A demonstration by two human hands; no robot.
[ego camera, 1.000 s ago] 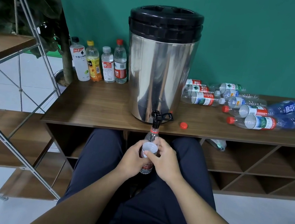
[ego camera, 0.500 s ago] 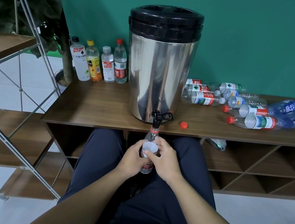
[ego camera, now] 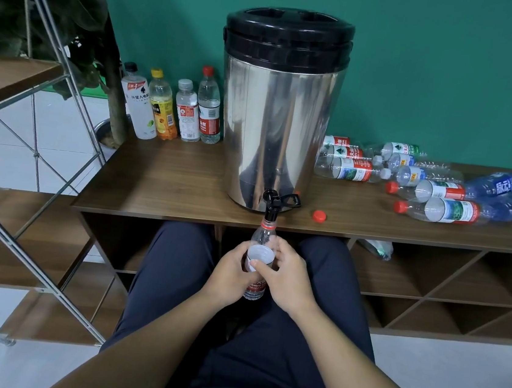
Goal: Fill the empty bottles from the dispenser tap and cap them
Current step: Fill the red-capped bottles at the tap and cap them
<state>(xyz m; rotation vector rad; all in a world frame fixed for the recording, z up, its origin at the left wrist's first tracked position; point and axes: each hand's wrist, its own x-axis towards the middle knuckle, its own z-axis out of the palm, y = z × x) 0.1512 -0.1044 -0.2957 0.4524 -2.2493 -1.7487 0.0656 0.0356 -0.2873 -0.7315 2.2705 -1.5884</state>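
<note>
A steel dispenser [ego camera: 278, 116] with a black lid stands on the wooden shelf top [ego camera: 160, 183]. Its black tap [ego camera: 274, 203] juts over the front edge. Directly under the spout a clear bottle [ego camera: 261, 246] with a red-and-white label stands upright, its open mouth at the tap. My left hand [ego camera: 232, 275] and my right hand [ego camera: 288, 280] both grip the bottle's body from either side, above my lap. A loose red cap [ego camera: 319, 216] lies on the shelf top right of the tap.
Several capped bottles [ego camera: 170, 109] stand upright left of the dispenser. Several empty bottles [ego camera: 437, 190] lie on their sides to the right. Open cubbies [ego camera: 429, 287] sit under the top. A metal-framed wooden rack [ego camera: 21, 167] stands at left.
</note>
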